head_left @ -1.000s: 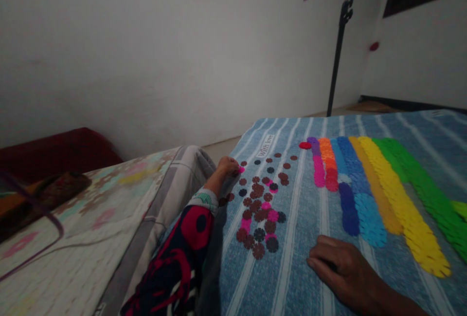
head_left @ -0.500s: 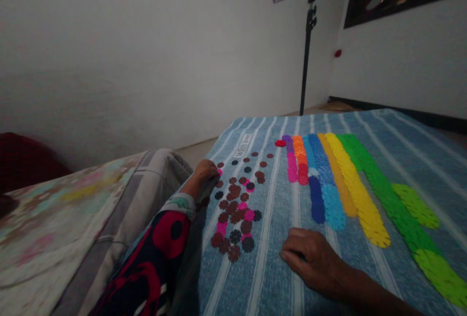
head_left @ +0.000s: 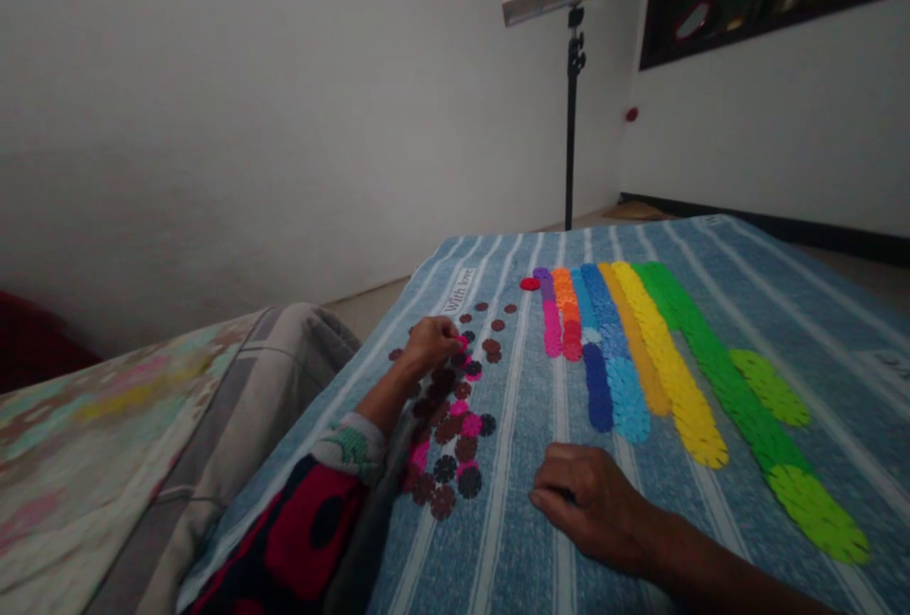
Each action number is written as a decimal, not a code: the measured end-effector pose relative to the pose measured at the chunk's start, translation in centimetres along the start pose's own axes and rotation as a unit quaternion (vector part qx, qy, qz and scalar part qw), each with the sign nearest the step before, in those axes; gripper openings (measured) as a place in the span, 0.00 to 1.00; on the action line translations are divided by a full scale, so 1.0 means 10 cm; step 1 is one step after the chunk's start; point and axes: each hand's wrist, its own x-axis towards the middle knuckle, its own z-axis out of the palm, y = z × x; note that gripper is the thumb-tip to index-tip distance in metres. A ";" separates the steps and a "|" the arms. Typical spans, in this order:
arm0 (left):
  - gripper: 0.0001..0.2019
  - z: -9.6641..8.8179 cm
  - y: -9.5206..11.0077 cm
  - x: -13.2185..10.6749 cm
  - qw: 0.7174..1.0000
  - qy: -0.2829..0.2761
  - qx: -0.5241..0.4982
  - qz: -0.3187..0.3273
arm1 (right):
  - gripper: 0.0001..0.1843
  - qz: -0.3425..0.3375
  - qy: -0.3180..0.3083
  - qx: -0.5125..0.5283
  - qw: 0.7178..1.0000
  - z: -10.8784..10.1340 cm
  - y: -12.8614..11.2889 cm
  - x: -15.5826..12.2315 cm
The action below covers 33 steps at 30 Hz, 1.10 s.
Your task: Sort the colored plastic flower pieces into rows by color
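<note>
My left hand (head_left: 432, 344) is over the upper part of a scattered group of brown, black and pink notched discs. Its fingers are pinched, and a pink notched disc (head_left: 462, 343) shows at the fingertips. Brown discs (head_left: 442, 501) and black discs (head_left: 469, 480) lie loose and partly overlapping below it, some hidden by the forearm. My right hand (head_left: 590, 501) rests on the striped blue cloth (head_left: 512, 539) with its fingers curled in. Whatever may be inside that curl is hidden.
Right of the loose discs lie overlapping rows of discs by colour: purple-pink, orange-red, blue (head_left: 601, 388), yellow (head_left: 682, 406) and green (head_left: 725, 388). A red disc (head_left: 530, 283) sits near their top. Behind stands a lamp pole (head_left: 571, 122); a patterned cloth (head_left: 128, 406) spreads at left.
My left hand has moved right from the cloth's left side, over the loose discs, with a pink disc at its fingertips. My right hand stays curled on the cloth. The view has shifted slightly.
</note>
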 end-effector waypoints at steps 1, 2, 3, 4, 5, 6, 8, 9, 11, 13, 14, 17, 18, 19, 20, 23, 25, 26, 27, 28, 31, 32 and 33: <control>0.05 0.12 0.09 -0.03 0.999 -0.027 -0.024 0.023 | 0.14 0.002 0.000 0.002 1.000 0.00 0.00 0.00; 0.06 0.25 0.18 -0.05 0.997 -0.044 -0.045 0.051 | 0.14 0.002 0.002 0.002 1.000 0.00 -0.01 0.01; 0.06 0.37 0.26 -0.07 0.994 -0.055 -0.065 0.073 | 0.14 0.001 0.004 0.001 1.000 0.00 -0.01 0.01; 0.06 0.49 0.34 -0.09 0.990 -0.071 -0.079 0.089 | 0.14 0.000 0.005 0.000 1.000 0.00 0.00 0.01; 0.06 0.59 0.40 -0.09 0.987 -0.088 -0.087 0.101 | 0.14 -0.002 0.006 -0.003 1.000 0.01 0.00 0.01; 0.06 0.69 0.46 -0.10 0.986 -0.086 -0.095 0.111 | 0.14 -0.004 0.006 -0.006 1.000 0.01 0.01 0.00; 0.06 0.84 0.57 -0.09 0.983 -0.093 -0.100 0.118 | 0.14 -0.008 0.006 -0.010 1.000 0.02 0.01 0.00; 0.06 0.89 0.61 -0.08 0.983 -0.097 -0.097 0.118 | 0.14 -0.010 0.007 -0.010 1.000 0.02 0.02 0.00; 0.05 0.98 0.68 -0.07 0.984 -0.104 -0.084 0.118 | 0.14 -0.015 0.012 -0.010 1.000 0.02 0.01 0.00; 0.04 1.03 0.73 -0.06 0.985 -0.102 -0.069 0.121 | 0.14 -0.016 0.016 -0.011 1.000 0.02 0.01 0.00; 0.04 1.05 0.75 -0.05 0.985 -0.099 -0.062 0.124 | 0.14 -0.015 0.017 -0.012 1.000 0.02 0.01 0.01; 0.05 1.09 0.81 -0.05 0.987 -0.079 -0.039 0.132 | 0.14 -0.016 0.019 -0.015 1.000 0.02 0.01 0.01; 0.05 1.09 0.82 -0.04 0.988 -0.073 -0.029 0.135 | 0.13 -0.017 0.021 -0.013 1.000 0.03 0.01 0.01; 0.06 1.10 0.83 -0.04 0.988 -0.069 -0.020 0.138 | 0.13 -0.018 0.024 -0.011 0.999 0.03 0.02 0.01; 0.07 1.10 0.83 -0.04 0.988 -0.066 -0.013 0.141 | 0.13 -0.018 0.025 -0.008 0.999 0.04 0.02 0.01; 0.07 1.09 0.82 -0.04 0.988 -0.056 -0.013 0.145 | 0.14 -0.021 0.026 -0.003 0.999 0.04 0.03 0.01; 0.07 1.07 0.80 -0.05 0.988 -0.051 -0.015 0.142 | 0.13 -0.023 0.027 -0.002 0.999 0.03 0.02 0.01; 0.07 1.06 0.79 -0.06 0.989 -0.052 -0.013 0.139 | 0.13 -0.023 0.027 -0.003 0.999 0.03 0.02 0.01; 0.06 1.05 0.78 -0.07 0.989 -0.055 -0.009 0.134 | 0.13 -0.022 0.027 -0.005 0.999 0.03 0.02 0.01; 0.06 1.04 0.78 -0.09 0.990 -0.059 -0.005 0.130 | 0.13 -0.020 0.025 -0.006 0.999 0.02 0.01 0.01; 0.05 1.04 0.79 -0.14 0.991 -0.062 0.009 0.121 | 0.14 -0.015 0.020 -0.009 1.000 0.01 0.01 0.01; 0.05 1.04 0.79 -0.16 0.991 -0.058 0.013 0.121 | 0.14 -0.015 0.020 -0.008 1.000 0.01 0.01 0.02; 0.05 1.05 0.80 -0.17 0.991 -0.052 0.015 0.122 | 0.13 -0.017 0.020 -0.007 1.000 0.01 0.01 0.02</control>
